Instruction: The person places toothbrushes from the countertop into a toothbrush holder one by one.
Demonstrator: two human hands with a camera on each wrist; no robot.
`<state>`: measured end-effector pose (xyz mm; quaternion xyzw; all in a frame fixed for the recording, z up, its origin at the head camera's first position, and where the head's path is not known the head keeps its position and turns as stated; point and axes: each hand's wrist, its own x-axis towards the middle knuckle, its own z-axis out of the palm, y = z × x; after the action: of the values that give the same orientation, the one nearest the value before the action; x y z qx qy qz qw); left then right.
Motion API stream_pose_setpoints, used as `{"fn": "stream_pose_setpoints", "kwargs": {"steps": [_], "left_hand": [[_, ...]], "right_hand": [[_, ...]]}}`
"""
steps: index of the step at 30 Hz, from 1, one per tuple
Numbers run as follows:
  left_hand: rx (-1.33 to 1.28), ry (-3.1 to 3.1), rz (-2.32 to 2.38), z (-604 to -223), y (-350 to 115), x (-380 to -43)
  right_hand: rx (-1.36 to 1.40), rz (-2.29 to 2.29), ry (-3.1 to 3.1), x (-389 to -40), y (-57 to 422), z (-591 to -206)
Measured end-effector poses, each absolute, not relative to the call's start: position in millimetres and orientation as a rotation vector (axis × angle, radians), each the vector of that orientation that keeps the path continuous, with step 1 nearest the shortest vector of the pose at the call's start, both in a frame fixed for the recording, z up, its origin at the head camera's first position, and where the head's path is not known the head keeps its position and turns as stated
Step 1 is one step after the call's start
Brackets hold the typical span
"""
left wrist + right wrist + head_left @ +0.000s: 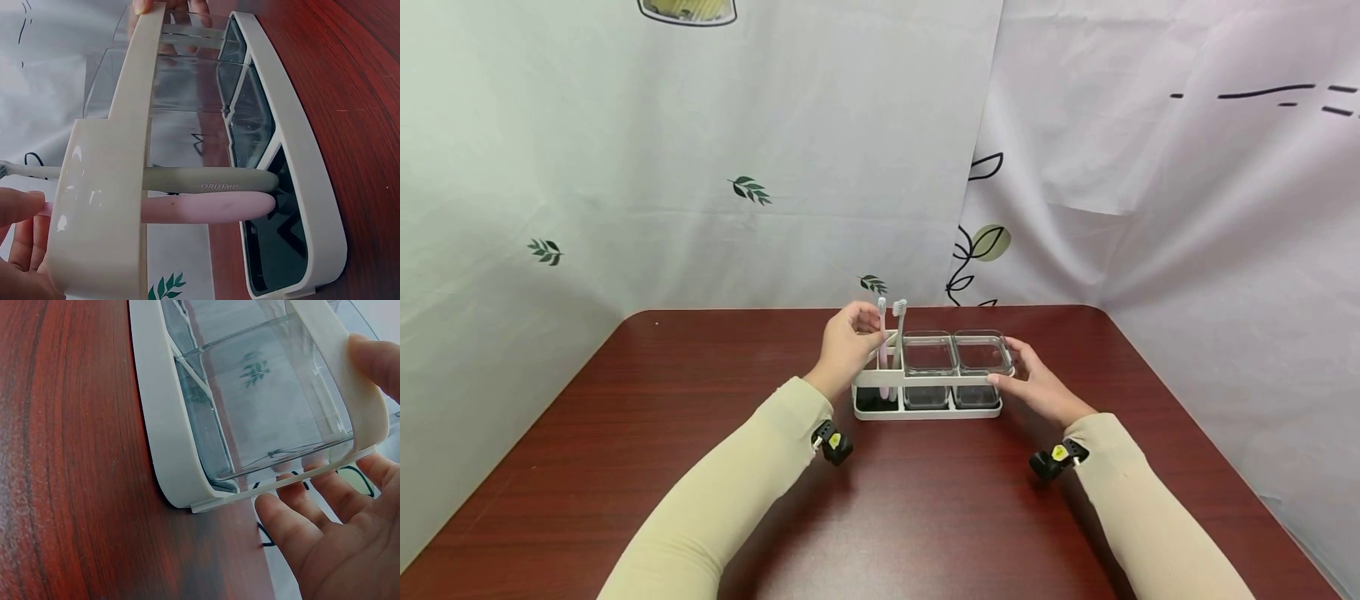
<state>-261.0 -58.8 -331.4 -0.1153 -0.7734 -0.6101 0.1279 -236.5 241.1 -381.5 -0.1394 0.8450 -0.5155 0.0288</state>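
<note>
A white toothbrush holder [877, 378] stands on the table, with two clear square cups [928, 367] in its middle and right slots. In its left slot stand a pink toothbrush [209, 207] and a grey-green toothbrush [187, 179], side by side, their handle ends down at the dark base. My left hand [844, 346] pinches the pink toothbrush by its neck, above the upper frame. At the holder's right end, my right hand [1039, 388] grips the upper frame, thumb [378, 362] on the front and fingers spread along the side and behind.
The dark red wooden table [647, 433] runs out to both sides and in front of the holder. A white cloth backdrop [850, 150] with leaf prints hangs behind its far edge. Each wrist carries a small black camera [832, 442].
</note>
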Motion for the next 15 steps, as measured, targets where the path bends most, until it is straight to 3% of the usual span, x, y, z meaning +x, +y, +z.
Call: {"fn": "stream_pose_setpoints", "kwargs": {"steps": [15], "left_hand": [[-0.37, -2.278, -1.783, -334.8, -58.9, -263.2]], "right_hand": [[-0.423, -1.612, 2.602, -236.0, 239.6, -381.4]]}}
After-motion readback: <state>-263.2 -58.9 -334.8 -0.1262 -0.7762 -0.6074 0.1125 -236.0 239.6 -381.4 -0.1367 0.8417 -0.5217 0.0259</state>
